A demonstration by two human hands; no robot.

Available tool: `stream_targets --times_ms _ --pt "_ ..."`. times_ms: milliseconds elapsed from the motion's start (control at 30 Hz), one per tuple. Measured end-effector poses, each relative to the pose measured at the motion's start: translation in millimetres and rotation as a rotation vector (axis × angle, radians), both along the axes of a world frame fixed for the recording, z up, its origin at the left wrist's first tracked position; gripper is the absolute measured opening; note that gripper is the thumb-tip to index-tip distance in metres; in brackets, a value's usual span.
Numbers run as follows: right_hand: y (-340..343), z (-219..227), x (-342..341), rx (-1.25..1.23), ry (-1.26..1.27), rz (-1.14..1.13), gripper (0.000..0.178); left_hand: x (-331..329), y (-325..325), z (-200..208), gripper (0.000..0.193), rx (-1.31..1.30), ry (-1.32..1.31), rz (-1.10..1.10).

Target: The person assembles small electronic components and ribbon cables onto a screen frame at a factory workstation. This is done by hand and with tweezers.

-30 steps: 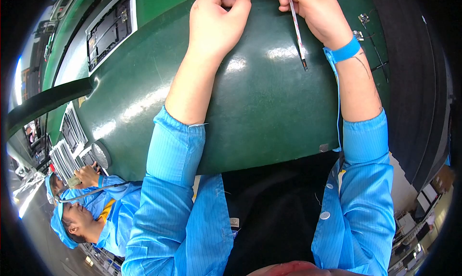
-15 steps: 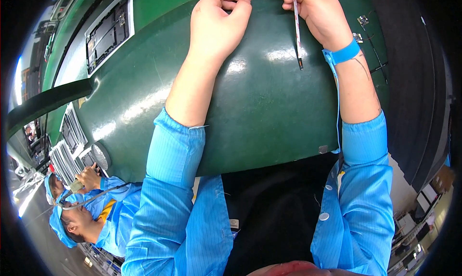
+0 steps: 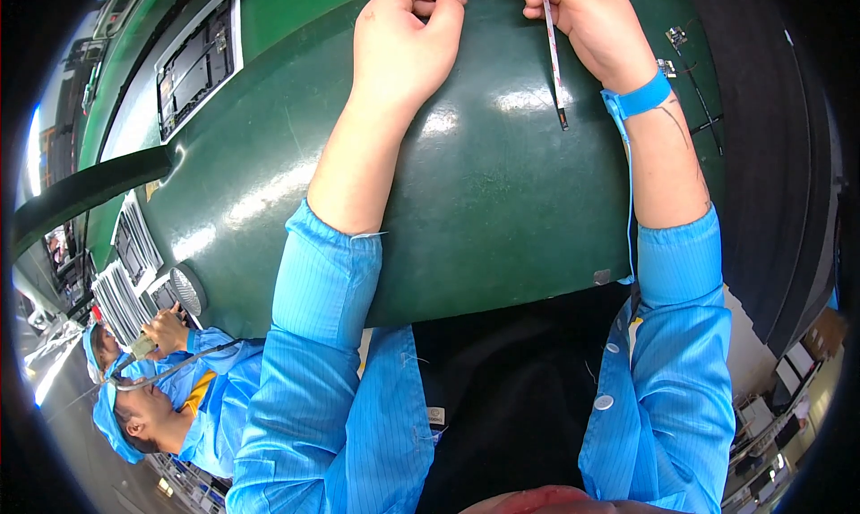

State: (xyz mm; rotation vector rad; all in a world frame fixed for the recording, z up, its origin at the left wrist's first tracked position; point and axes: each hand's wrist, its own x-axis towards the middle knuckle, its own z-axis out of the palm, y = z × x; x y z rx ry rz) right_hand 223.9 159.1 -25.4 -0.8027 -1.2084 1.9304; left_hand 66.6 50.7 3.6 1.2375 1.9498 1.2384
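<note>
At the far edge of the view, my left hand [image 3: 405,44] is closed in a pinch over the green work surface [image 3: 484,209]. Whatever lies between its fingertips is too small to make out. Across a gap, my right hand [image 3: 593,26] grips a thin white strip [image 3: 553,53] with reddish marks. The strip hangs toward me and ends in a dark tip [image 3: 563,118]. A blue wrist strap [image 3: 643,98] circles my right wrist, its cord running down to the near edge of the surface.
Small circuit boards [image 3: 675,37] with thin dark cables lie right of my right hand. A flat black-framed panel [image 3: 195,66] rests at the far left, beyond a dark curved bar [image 3: 98,187]. Lower left, a co-worker [image 3: 157,406] in blue works beside stacked panels [image 3: 121,299].
My right hand has shifted very slightly left, and the strip's dark tip has swung slightly right. The black-framed panel at the far left has moved a little left. My left hand stays nearly still.
</note>
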Motion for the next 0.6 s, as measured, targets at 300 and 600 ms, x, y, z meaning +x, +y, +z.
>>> stream_targets --times_ms 300,600 --pt "-3.2 -8.0 -19.9 -0.029 -0.018 0.022 0.015 -22.6 2.0 -26.3 0.014 0.097 -0.187 0.014" --pt "-6.1 -3.4 -19.1 0.065 -0.080 0.119 0.024 -27.3 0.8 -32.7 0.019 0.193 -0.210 -0.065"
